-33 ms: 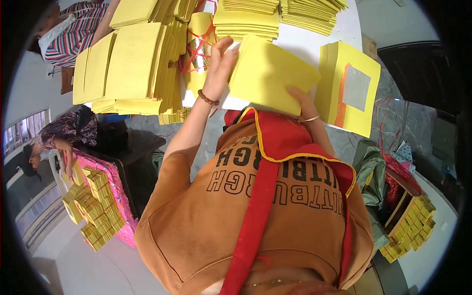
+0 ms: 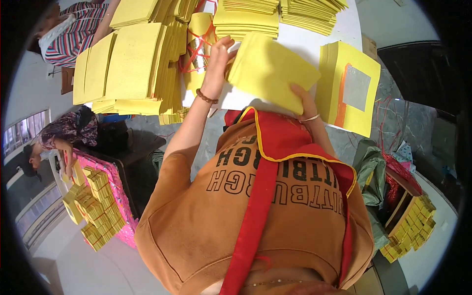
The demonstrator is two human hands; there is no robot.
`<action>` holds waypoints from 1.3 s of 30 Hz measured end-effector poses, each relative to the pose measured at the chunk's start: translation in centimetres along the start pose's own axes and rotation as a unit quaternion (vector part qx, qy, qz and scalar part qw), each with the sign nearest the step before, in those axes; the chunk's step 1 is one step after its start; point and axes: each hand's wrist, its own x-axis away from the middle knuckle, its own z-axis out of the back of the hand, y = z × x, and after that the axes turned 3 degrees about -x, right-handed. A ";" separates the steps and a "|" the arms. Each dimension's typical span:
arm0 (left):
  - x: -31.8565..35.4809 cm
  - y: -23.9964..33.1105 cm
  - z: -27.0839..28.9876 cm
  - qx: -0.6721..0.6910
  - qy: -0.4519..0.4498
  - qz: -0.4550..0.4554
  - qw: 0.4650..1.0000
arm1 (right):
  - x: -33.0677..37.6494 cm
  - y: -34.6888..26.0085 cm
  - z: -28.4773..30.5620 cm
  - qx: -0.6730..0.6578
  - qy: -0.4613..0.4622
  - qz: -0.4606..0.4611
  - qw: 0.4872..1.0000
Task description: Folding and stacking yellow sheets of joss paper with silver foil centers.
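Note:
A stack of yellow paper sheets [image 2: 273, 73] is tilted over the white table in front of me. My right hand [image 2: 305, 101] grips its lower right edge, thumb lying on the top sheet and the other fingers hidden beneath. Beside the stack's left edge is my left hand [image 2: 217, 66], upright with fingers stretched and a little bent; whether it touches the paper is hard to make out. Just left of that hand lies a yellow roll [image 2: 199, 49] with red string and a shiny gold patch. To the right stands another yellow stack [image 2: 327, 81], its front sheet bearing a grey rectangle and orange strip.
Tall piles of yellow paper [image 2: 132, 61] fill the table's left side, with further piles [image 2: 246, 22] at its far edge. Two other people are at left, one at a pink-covered table [image 2: 115, 184] with yellow bundles. More bundles [image 2: 413, 228] stand at lower right, near a green bag [image 2: 371, 169].
The held stack has tipped slightly, its left edge showing several separated layers. My left hand has shifted slightly left, and my right hand a little to the right.

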 end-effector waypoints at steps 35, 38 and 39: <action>0.3 2.9 -6.4 -0.260 0.037 -0.124 0.957 | -1.2 1.2 2.1 -0.323 -0.192 -0.112 0.920; 0.0 2.9 -6.6 -0.296 0.048 -0.119 0.947 | -0.9 0.8 1.5 -0.316 -0.164 -0.119 0.927; -0.1 2.8 -6.7 -0.319 0.058 -0.128 0.937 | -0.8 0.7 1.4 -0.315 -0.133 -0.125 0.931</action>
